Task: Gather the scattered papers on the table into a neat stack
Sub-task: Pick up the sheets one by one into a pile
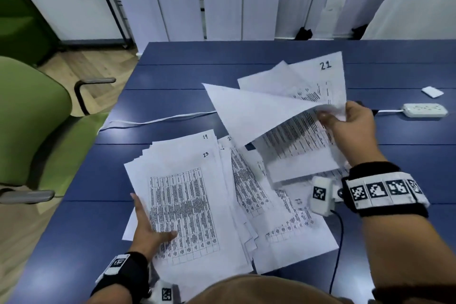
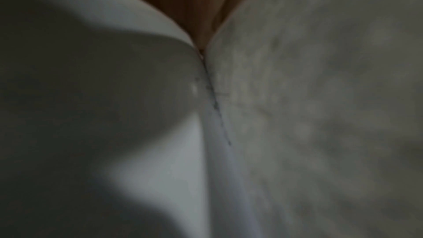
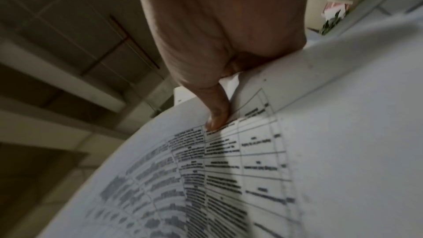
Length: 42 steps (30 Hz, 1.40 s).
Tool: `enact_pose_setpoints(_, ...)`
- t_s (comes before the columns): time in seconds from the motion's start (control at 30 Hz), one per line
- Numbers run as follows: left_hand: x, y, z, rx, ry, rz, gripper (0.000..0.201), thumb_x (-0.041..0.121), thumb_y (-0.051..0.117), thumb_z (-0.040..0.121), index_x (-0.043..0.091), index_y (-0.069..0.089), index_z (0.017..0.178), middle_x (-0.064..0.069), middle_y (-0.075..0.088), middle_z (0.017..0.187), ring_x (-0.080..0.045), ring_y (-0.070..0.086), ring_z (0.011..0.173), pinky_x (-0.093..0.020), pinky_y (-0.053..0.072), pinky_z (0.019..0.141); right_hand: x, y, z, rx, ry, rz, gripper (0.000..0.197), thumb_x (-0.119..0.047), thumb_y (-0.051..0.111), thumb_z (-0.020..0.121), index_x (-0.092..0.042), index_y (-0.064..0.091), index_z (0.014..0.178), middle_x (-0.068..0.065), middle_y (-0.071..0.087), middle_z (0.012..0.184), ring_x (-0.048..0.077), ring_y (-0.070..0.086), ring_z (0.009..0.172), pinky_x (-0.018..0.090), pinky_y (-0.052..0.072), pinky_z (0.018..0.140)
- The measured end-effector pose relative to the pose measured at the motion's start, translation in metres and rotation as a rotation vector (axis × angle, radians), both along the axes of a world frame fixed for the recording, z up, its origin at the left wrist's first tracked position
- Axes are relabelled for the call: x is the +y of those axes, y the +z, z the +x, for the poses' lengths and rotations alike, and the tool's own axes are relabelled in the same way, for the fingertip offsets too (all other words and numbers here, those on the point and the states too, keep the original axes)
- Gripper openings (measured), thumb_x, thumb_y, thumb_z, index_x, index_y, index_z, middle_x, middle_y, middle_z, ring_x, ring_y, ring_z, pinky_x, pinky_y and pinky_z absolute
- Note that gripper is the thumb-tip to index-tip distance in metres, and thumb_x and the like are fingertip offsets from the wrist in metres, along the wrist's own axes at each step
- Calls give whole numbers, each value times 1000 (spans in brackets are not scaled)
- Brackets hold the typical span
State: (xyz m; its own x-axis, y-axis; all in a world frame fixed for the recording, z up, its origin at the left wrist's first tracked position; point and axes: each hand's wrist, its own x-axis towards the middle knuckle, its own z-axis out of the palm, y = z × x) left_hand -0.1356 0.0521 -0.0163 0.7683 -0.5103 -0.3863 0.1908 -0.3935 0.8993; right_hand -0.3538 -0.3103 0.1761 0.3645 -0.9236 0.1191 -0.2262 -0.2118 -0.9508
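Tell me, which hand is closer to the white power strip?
Right. The right hand holds lifted papers just left of the power strip. The left hand rests on the pile at the table's near left.

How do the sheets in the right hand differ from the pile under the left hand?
The right hand pinches its lifted sheets in the air, fanned and curling; the pile lies flat on the table under the left hand, whose fingers are straight. Both are white printed tables.

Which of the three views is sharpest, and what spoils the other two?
Head view sharpest: the "21" sheet reads clearly, though the right hand is slightly smeared. Left wrist: dark, defocused paper. Right wrist: motion blur across the printed table.
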Motion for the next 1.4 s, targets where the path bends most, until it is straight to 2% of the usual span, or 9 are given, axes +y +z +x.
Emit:
enact_pose_setpoints(0.07,-4,-3,-5,-41,-12,11,144,-20,78,61,64,-7,141,27,-3,151,-2,4,140,-41,17,114,9,16,9,-160,53,70,15,-6,71,83,-14,66,95,-4,70,89,-3,67,75,11,51,66)
enact_pose_setpoints(0.2,0,-9,-6,-17,-116,73,77,6,79,75,53,51,129,8,37,151,-19,22,146,-44,18,119,24,-14,41,-188,150,261,33,-1,68,84,0,60,117,12,71,107,20,69,94,32,56,84)
enact_pose_setpoints(0.27,-4,-1,-7,9,-80,76,39,35,72,83,39,63,121,-1,49,145,-18,45,132,-24,32,110,39,-47,62,-132,220,348,32,5,66,84,-1,59,115,17,69,112,26,67,98,39,53,91)
enact_pose_setpoints(0.47,-8,8,7,204,16,176,108,100,33,55,20,67,119,-6,50,142,-24,43,130,-36,36,99,101,-155,109,294,371,336,45,4,66,79,-9,57,121,8,66,113,27,62,107,39,50,95)
enact_pose_setpoints(0.67,-3,-17,11,153,83,97,67,41,88,62,5,63,113,-8,71,110,-29,67,103,-42,52,92,132,-192,116,592,644,421,46,-9,66,87,-9,51,130,9,61,120,24,60,104,34,48,88)
enact_pose_setpoints(0.77,3,-17,23,170,131,12,25,4,77,79,7,65,101,-11,73,101,-31,68,97,-44,51,92,112,-192,105,508,317,366,42,-23,74,81,-15,56,118,8,63,102,20,59,81,36,51,75)
enact_pose_setpoints(0.97,17,-2,65,260,148,-147,22,-10,66,83,-3,66,103,-16,72,97,-22,71,74,-28,59,63,79,-194,62,1032,56,130,83,-49,82,67,-13,43,131,11,52,130,31,50,119,46,46,94)
enact_pose_setpoints(1.2,18,-31,98,280,-9,-129,86,-23,75,64,17,41,132,-13,60,126,-34,58,115,-46,48,94,78,-192,63,877,1,282,49,-33,62,91,-3,54,129,17,55,136,34,51,123,46,41,106)
enact_pose_setpoints(1.4,8,-37,106,148,-36,-7,132,-4,93,49,21,12,150,0,41,139,-22,46,123,-49,38,107,56,-176,14,1270,-184,209,49,-42,59,88,-20,54,131,13,38,140,34,35,129,50,35,103)
